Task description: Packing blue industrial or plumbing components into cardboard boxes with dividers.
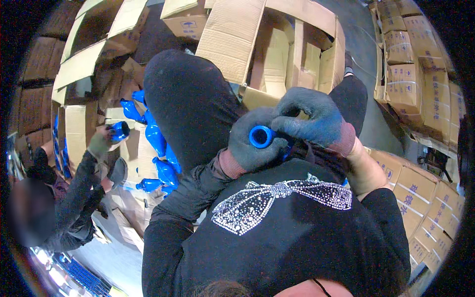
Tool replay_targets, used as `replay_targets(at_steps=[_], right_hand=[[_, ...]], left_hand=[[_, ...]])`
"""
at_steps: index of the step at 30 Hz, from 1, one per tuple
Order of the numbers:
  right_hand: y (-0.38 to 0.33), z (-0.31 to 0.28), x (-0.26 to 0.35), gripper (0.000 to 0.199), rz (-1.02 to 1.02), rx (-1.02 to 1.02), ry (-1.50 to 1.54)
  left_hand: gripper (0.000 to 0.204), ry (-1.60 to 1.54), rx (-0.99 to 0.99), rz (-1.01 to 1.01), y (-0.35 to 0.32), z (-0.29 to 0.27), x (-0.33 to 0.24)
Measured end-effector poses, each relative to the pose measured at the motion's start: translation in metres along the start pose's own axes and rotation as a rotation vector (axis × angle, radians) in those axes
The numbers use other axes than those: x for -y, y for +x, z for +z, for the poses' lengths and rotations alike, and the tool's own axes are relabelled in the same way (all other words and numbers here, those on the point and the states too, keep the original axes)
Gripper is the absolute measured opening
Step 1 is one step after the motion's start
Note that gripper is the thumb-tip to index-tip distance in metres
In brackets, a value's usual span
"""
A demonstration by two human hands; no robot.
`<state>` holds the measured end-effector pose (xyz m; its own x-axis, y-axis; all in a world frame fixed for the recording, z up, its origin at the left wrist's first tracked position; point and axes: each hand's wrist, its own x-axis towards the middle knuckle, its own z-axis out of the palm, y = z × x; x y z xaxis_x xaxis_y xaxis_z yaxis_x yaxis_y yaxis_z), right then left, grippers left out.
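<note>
Both my hands wear dark grey gloves and meet in front of my body. My left hand (243, 144) is wrapped round a glossy blue bottle (255, 128), whose round open mouth faces up toward me. Most of its body is hidden by the glove. Close beside the bottle's mouth, on the right, my right hand (316, 119) has thumb and fingers curled together in a pinch. Whatever sits between those fingertips, if anything, cannot be made out.
Several blue bottles (156, 140) lie piled left of my leg. Another person's gloved hand (99, 142) holds a blue bottle (119, 131) there. An open cardboard box (230, 37) stands ahead of me. Strapped cartons (403, 81) are stacked at right, with more cartons (415, 198) nearer.
</note>
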<state>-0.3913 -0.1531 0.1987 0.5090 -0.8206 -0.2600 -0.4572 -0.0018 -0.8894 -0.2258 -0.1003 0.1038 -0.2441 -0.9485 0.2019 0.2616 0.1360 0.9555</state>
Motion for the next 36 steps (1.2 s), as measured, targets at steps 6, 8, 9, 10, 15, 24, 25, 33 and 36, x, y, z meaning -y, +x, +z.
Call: replay_targets(at_steps=[6,8,9,10,15,24,25,33,36], right_hand=[[-0.003,-0.004,-0.001,0.024,-0.061,0.035,-0.017],[-0.003,-0.005,-0.001,0.023,0.028,0.051,0.018],[-0.002,-0.005,-0.001,0.023,0.03,0.059,0.016],[-0.001,-0.005,0.0,0.022,0.055,0.063,-0.001],[0.002,-0.008,0.0,0.018,0.183,0.074,0.019],[0.004,-0.012,0.0,0.02,0.177,0.127,0.036],[0.004,-0.012,0.0,0.02,0.179,0.129,0.024],[0.009,-0.015,0.009,0.02,0.183,0.169,-0.083],[0.012,-0.017,0.013,0.018,0.208,0.203,-0.129]], left_hand=[[0.034,0.157,-0.051,0.021,0.001,0.006,0.001],[0.034,0.2,-0.068,0.044,0.003,0.007,-0.001],[0.033,0.244,-0.082,0.066,0.004,0.006,-0.002],[0.033,0.241,-0.09,0.064,0.006,0.006,-0.003],[0.03,0.225,-0.069,0.053,0.008,0.009,-0.002],[0.024,0.345,-0.033,-0.047,0.01,0.009,-0.003],[0.024,0.342,-0.037,-0.045,0.011,0.009,-0.003],[0.03,0.358,-0.045,0.056,0.011,0.009,0.0],[0.031,0.364,0.01,-0.018,0.01,0.008,-0.001]])
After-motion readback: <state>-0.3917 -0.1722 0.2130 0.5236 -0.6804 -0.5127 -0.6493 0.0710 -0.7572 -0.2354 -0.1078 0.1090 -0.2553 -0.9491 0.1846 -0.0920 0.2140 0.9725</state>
